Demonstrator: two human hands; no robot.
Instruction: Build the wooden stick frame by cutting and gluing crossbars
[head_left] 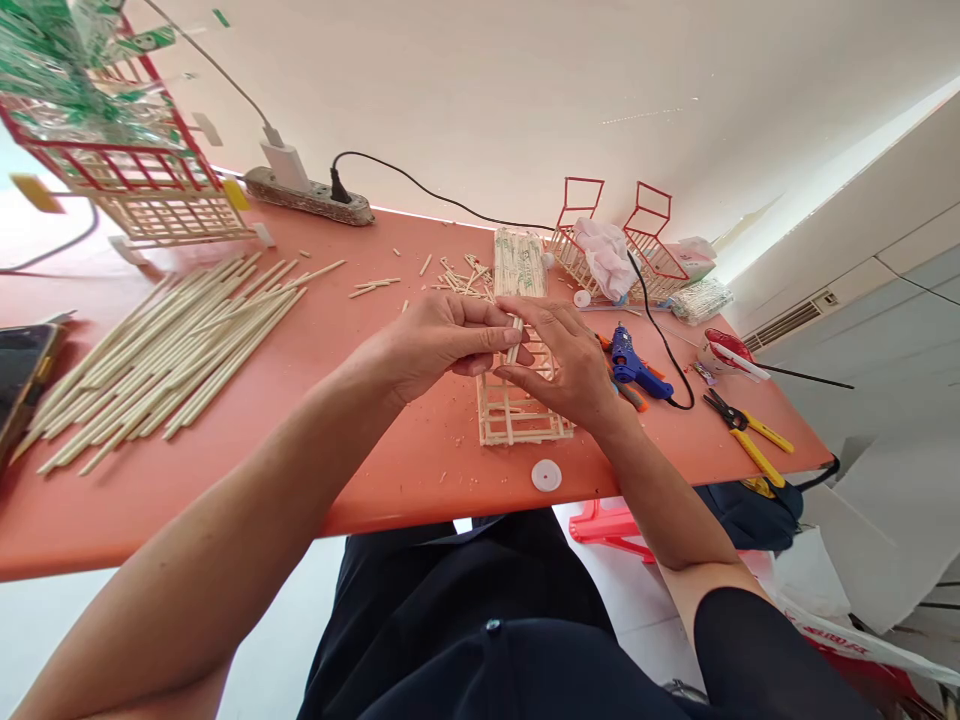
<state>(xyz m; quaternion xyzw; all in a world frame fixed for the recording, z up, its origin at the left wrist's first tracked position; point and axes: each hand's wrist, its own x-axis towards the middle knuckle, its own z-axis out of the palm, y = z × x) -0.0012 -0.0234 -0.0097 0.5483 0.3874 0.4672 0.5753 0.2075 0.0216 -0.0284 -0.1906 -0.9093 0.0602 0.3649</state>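
Short wooden sticks [514, 341] are pinched upright between the fingers of my left hand [457, 338], just above a wooden stick frame [510, 425]. My right hand [566, 360] reaches in from the other side, its fingertips and thumb around the same short sticks. The frame lies on the orange table [390, 420], its upper part partly hidden by both hands. A white round disc [546, 475] rests below the frame, near the table edge.
Long sticks [180, 350] are spread at the left. A power strip [315, 196] lies behind them. On the right are a blue glue gun [636, 362], yellow-handled pliers [750, 435] and a red-topped stick structure [652, 250]. Stick packs [519, 262] stand behind my hands.
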